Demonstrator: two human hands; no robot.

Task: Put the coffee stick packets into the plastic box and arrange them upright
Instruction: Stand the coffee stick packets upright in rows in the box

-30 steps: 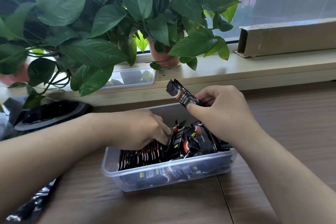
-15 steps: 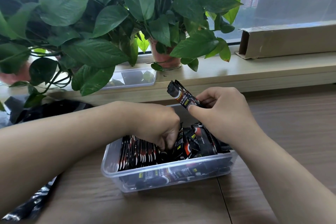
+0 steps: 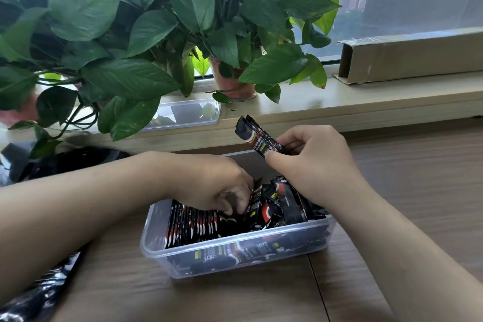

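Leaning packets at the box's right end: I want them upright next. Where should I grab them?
I'd pinch the leaning packets by their top ends, coming from straight above. They tilt with tops above the box rim, while its walls block the sides and their lower ends are buried.

Leafy potted plants [image 3: 162, 34], a clear lid [image 3: 193, 112] and a cardboard box [image 3: 407, 57] line the windowsill [image 3: 366, 99].

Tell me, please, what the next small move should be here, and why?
Probably the left hand should press the packet it pinches upright against the standing row at the left of the plastic box. The loose packets to the right of that row lie tilted, and the right hand holds a bundle above the box, seemingly next to go in.
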